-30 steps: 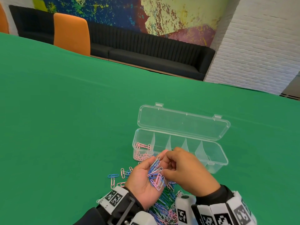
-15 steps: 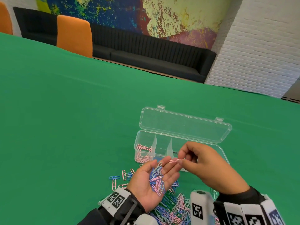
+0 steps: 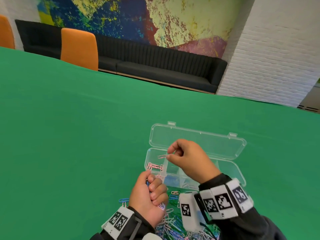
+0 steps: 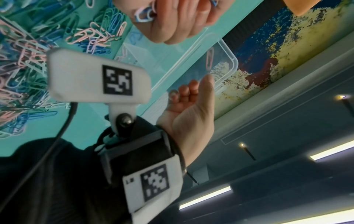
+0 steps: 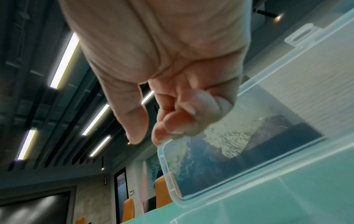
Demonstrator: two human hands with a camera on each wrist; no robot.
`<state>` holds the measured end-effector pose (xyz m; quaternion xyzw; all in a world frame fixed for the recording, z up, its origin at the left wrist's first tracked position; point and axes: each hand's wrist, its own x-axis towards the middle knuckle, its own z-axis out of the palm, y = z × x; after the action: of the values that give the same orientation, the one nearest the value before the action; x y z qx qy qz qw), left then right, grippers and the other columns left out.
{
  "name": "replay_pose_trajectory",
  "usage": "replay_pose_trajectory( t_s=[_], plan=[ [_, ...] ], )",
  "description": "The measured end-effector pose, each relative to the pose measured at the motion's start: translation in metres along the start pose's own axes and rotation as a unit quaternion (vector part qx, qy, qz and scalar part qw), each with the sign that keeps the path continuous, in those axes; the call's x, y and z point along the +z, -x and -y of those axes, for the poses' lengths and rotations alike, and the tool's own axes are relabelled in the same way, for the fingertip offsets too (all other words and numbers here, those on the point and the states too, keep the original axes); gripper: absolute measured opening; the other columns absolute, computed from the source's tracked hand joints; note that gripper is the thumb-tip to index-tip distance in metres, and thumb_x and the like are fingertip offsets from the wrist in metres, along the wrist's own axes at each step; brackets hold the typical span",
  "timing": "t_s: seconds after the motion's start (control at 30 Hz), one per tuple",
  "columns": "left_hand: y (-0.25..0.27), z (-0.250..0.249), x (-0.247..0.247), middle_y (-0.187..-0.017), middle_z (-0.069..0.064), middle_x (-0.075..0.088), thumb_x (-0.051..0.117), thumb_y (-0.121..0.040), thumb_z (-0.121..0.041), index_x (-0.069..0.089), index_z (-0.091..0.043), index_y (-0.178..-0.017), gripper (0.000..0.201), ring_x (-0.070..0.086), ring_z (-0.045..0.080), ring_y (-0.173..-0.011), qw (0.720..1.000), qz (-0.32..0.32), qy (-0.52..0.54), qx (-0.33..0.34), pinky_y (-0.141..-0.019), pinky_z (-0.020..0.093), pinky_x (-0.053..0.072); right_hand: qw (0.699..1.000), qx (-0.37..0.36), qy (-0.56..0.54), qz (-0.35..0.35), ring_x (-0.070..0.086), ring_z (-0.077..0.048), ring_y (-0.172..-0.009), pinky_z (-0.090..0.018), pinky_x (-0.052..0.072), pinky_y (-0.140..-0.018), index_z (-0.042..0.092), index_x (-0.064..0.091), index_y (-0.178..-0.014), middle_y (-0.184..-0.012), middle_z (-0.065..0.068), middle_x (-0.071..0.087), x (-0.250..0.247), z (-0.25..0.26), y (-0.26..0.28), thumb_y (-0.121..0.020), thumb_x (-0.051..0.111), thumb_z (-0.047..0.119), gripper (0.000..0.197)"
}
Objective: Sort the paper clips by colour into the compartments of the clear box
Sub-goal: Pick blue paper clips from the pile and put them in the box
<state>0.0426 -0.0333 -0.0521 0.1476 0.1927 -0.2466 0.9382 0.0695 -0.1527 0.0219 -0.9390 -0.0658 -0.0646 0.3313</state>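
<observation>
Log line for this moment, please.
left hand: grips mixed paper clips | right hand: over clear plastic compartment box | pink paper clip: at fingertips, above pink compartment, grip unclear

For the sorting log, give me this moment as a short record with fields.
left hand: grips a bunch of mixed clips
right hand: above the clear box, single pink clip at its fingertips; pinch unclear
box lid: open
left end compartment: pink clips
next compartment: blue clips
table: loose pile by the wrists
</observation>
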Motion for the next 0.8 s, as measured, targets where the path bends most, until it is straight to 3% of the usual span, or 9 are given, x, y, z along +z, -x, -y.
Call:
replay_pose_trajectory(
  t_s=[0.07,0.17,0.27,0.4,0.47,0.57,0.67,0.7,0.8],
  plan=[
    [0.001,-0.002,0.000,-0.039,-0.005,0.026,0.043,-0.092,-0.026,0.038,-0.017,-0.054,0.040,0.022,0.005,-0.023,1.000,0.017,0.013,-0.003,-0.026,0.010,0.012,1.000,-0.005,-0.012,-0.006,0.044,-0.005,-0.055,-0.021,0.035,-0.057,0.025,0.055,-0.086,-0.062,0.009,0.049,0.000,0.002,-0.003,-0.084,0.065,0.019,0.012],
    [0.002,-0.002,0.000,-0.041,-0.003,0.032,0.046,-0.088,-0.026,0.041,-0.016,-0.057,0.034,0.028,0.006,-0.025,0.998,0.035,0.045,-0.019,-0.025,0.010,0.018,1.000,0.011,-0.021,-0.007,0.044,-0.005,-0.055,-0.021,0.037,-0.058,0.026,0.057,-0.085,-0.063,0.008,0.050,-0.002,-0.009,0.016,-0.084,0.065,0.020,0.009],
    [0.000,0.002,-0.001,-0.047,0.003,0.048,0.045,-0.094,-0.027,0.050,-0.012,-0.062,0.035,0.046,0.012,-0.032,0.998,0.025,0.060,-0.019,-0.029,0.013,0.036,0.999,0.038,-0.008,0.038,0.045,-0.002,-0.055,-0.023,0.041,-0.061,0.024,0.059,-0.078,-0.062,0.007,0.053,-0.005,-0.025,0.043,-0.083,0.066,0.022,0.009],
    [0.000,0.009,0.001,-0.075,0.022,0.068,0.042,-0.095,-0.027,0.067,0.005,-0.067,0.049,0.069,0.032,-0.061,0.995,0.060,0.083,-0.018,-0.049,0.037,0.058,0.993,0.036,0.028,0.107,0.047,0.001,-0.055,-0.018,0.041,-0.060,0.023,0.057,-0.069,-0.062,0.007,0.057,-0.009,-0.029,0.068,-0.080,0.068,0.028,0.016],
    [0.000,0.010,0.000,-0.090,0.026,0.068,0.040,-0.094,-0.029,0.068,0.007,-0.075,0.050,0.070,0.039,-0.076,0.992,0.092,0.085,-0.025,-0.064,0.049,0.055,0.989,0.031,0.031,0.138,0.047,0.001,-0.054,-0.017,0.040,-0.059,0.023,0.057,-0.067,-0.060,0.008,0.057,-0.013,-0.020,0.072,-0.079,0.069,0.031,0.018],
    [0.000,0.010,-0.002,-0.104,0.026,0.067,0.044,-0.089,-0.029,0.071,0.007,-0.083,0.045,0.067,0.042,-0.090,0.989,0.123,0.082,-0.028,-0.077,0.055,0.049,0.985,0.008,0.062,0.160,0.046,-0.001,-0.057,-0.017,0.039,-0.060,0.023,0.054,-0.069,-0.063,0.008,0.054,-0.009,-0.005,0.074,-0.078,0.068,0.038,0.022],
    [0.002,0.007,0.000,-0.108,0.025,0.066,0.078,-0.062,-0.021,0.073,0.006,-0.085,0.036,0.066,0.042,-0.095,0.984,0.157,0.085,-0.011,-0.079,0.056,0.047,0.978,-0.011,0.151,0.143,0.046,-0.007,-0.066,-0.019,0.034,-0.058,0.022,0.046,-0.068,-0.067,0.007,0.050,0.009,0.007,0.074,-0.077,0.063,0.048,0.032],
    [0.001,0.007,0.000,-0.108,0.024,0.067,0.078,-0.060,-0.021,0.073,0.005,-0.084,0.036,0.067,0.041,-0.094,0.984,0.157,0.082,-0.004,-0.079,0.056,0.048,0.977,-0.010,0.169,0.133,0.046,-0.010,-0.069,-0.021,0.033,-0.058,0.022,0.042,-0.067,-0.068,0.008,0.049,0.015,0.008,0.074,-0.078,0.061,0.049,0.034],
    [-0.004,0.008,-0.002,-0.104,0.022,0.068,0.047,-0.077,-0.029,0.073,0.003,-0.080,0.042,0.068,0.038,-0.090,0.988,0.136,0.078,0.017,-0.078,0.055,0.048,0.979,-0.006,0.173,0.107,0.049,-0.013,-0.075,-0.025,0.032,-0.061,0.023,0.037,-0.064,-0.070,0.007,0.049,0.026,0.008,0.074,-0.082,0.056,0.042,0.033]
  ],
)
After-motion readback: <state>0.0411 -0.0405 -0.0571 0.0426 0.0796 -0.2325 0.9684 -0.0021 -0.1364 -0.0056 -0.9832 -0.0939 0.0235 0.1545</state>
